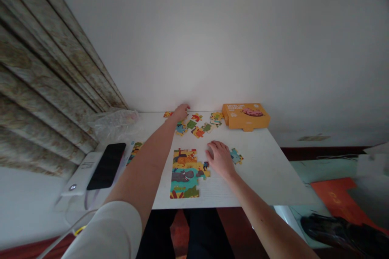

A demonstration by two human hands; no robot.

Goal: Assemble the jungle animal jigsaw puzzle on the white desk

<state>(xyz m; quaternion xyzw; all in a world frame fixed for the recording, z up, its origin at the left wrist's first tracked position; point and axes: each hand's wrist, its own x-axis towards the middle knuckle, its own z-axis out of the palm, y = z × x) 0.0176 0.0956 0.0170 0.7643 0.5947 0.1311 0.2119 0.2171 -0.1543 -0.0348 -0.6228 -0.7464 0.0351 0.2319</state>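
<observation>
My left hand (pixel 182 112) reaches to the back of the white table, over loose jigsaw pieces (pixel 181 128). Its fingers look slightly spread, and partly hide what lies under them. My right hand (pixel 220 157) rests on the table with thumb and fingers apart, holding nothing visible. Just left of it lies a joined part of the jigsaw puzzle (pixel 184 174), with a hippo in blue water and a spotted animal above. Its right edge is uneven, with tabs sticking out. A blue-and-yellow jigsaw piece (pixel 236 156) is on the right hand's other side.
An orange puzzle box (pixel 246 116) stands at the back right by the wall. Crumpled clear plastic (pixel 114 123), a black phone (pixel 107 166) and a white device (pixel 80 174) are at the left. My left forearm partly covers a picture card (pixel 135 150).
</observation>
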